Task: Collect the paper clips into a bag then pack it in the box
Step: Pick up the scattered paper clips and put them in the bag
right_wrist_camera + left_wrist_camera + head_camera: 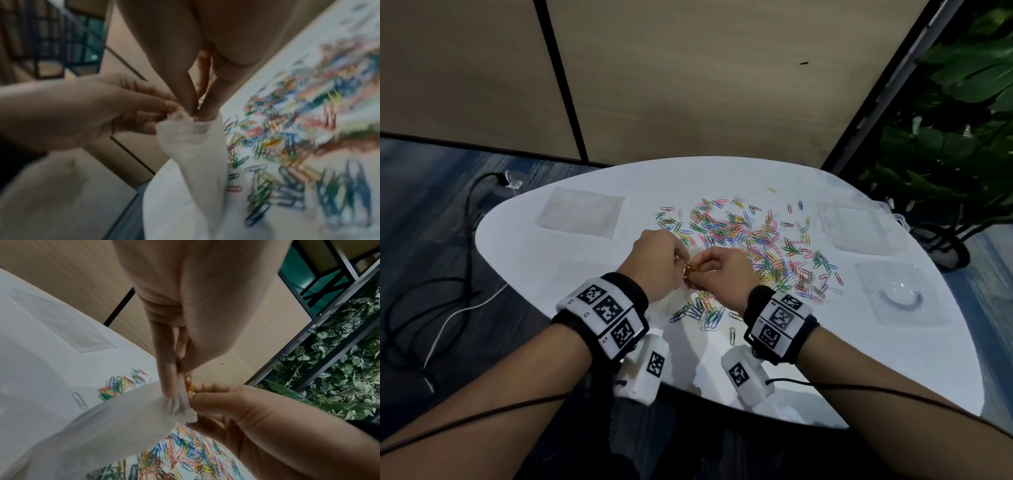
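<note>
Many coloured paper clips [750,240] lie scattered over the middle of the white table [825,359]. My hands meet just in front of the pile. My left hand [678,266] pinches the bunched rim of a thin white bag [123,415], which hangs down to the table. My right hand [702,268] pinches a few yellow clips [189,384] at the bag's mouth [185,123]. The right wrist view is blurred, and the inside of the bag is hidden. Two clear plastic boxes [856,226] [897,294] lie on the table at the right.
A flat stack of clear bags [582,212] lies at the table's far left. Some clips [705,313] lie near the front edge between my wrists. Cables [448,308] run over the floor to the left, and a plant [962,120] stands at the right.
</note>
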Demonstrator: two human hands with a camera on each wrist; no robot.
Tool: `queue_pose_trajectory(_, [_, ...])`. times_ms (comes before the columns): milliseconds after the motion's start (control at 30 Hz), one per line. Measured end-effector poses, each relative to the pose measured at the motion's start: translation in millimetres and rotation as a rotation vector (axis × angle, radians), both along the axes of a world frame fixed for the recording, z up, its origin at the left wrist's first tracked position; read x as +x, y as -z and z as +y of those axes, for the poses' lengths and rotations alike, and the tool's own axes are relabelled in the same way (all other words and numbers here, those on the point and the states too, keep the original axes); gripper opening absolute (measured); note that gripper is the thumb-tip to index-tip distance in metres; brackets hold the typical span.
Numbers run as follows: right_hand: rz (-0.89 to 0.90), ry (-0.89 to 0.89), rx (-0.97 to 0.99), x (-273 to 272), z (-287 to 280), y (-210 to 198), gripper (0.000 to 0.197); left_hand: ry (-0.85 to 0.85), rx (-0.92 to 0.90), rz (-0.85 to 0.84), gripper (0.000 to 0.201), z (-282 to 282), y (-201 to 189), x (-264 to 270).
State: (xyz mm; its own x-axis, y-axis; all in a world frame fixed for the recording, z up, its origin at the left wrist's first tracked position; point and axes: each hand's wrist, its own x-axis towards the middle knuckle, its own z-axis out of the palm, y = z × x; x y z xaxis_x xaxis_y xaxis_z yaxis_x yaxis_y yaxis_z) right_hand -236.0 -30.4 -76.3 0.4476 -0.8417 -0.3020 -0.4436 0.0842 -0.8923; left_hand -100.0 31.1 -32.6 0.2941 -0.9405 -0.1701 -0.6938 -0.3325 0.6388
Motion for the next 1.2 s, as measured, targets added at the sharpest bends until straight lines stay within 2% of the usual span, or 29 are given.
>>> queue_pose_trajectory(100, [0.096,-0.079,-0.175,3.1,1.2,-4.6,0.014,0.007,-0.022,-0.006,0.019,1.1,-1.4,2.5])
queue_pose_trajectory(167, [0.153,-0.145,-0.278,5.1,2.2,-5.4,0.023,0.001,-0.026,0.004,0.020,1.7,-2.3,3.8])
queue_pose_trajectory(267, [0.188,-0.225,-0.336,5.4,4.0,-9.1,0.027,-0.001,-0.018,-0.004,0.022,2.7,-4.5,4.3])
queue_pose_trajectory(400, [0.245,-0.529,-0.409,-3.4,1.2,-22.9,0.031,-0.011,0.012,-0.008,0.022,4.1,-5.8,6.3])
queue_pose_trajectory(433, [0.206,-0.527,-0.373,-7.7,-2.9,-24.5,0.032,-0.018,0.017,-0.009,0.022,4.2,-5.9,7.5])
queue_pose_trajectory(533, [0.078,-0.352,-0.265,-27.4,-18.2,-21.1,0.024,-0.044,0.038,-0.002,0.025,5.2,-6.6,12.6])
queue_pose_trajectory(567, [0.145,-0.330,-0.278,-37.4,-24.6,-15.8,0.021,-0.049,0.045,-0.006,0.026,5.5,-7.7,14.3])
queue_pose_trajectory(600, [0.305,-0.342,-0.297,-48.1,-29.8,-10.4,0.028,-0.052,0.049,-0.012,0.027,6.1,-8.8,16.3])
queue_pose_trajectory(667, [0.734,-0.419,-0.274,-72.4,-36.0,7.0,0.068,-0.059,0.054,-0.025,0.027,7.2,-10.4,19.8])
queue_pose_trajectory(700, [0.890,-0.451,-0.225,-83.4,-36.3,17.5,0.089,-0.061,0.057,-0.033,0.028,7.7,-11.0,21.0])
queue_pose_trajectory(733, [0.967,-0.463,-0.172,-91.3,-33.9,27.2,0.104,-0.064,0.060,-0.039,0.028,8.2,-11.7,21.8])
queue_pose_trajectory(800, [0.958,-0.458,-0.123,-98.1,-26.6,44.9,0.120,-0.066,0.066,-0.042,0.028,8.1,-12.6,22.3])
queue_pose_trajectory(867, [0.890,-0.430,-0.138,-95.0,-18.2,55.2,0.123,-0.059,0.068,-0.047,0.028,7.2,-13.0,21.6])
queue_pose_trajectory(1067, [0.712,-0.394,-0.277,-71.4,-15.1,71.6,0.098,-0.050,0.076,-0.050,0.027,7.1,-10.0,21.1])
queue_pose_trajectory(1200, [0.661,-0.397,-0.341,-55.0,-17.0,72.6,0.085,-0.054,0.077,-0.049,0.027,7.9,-9.5,24.4])
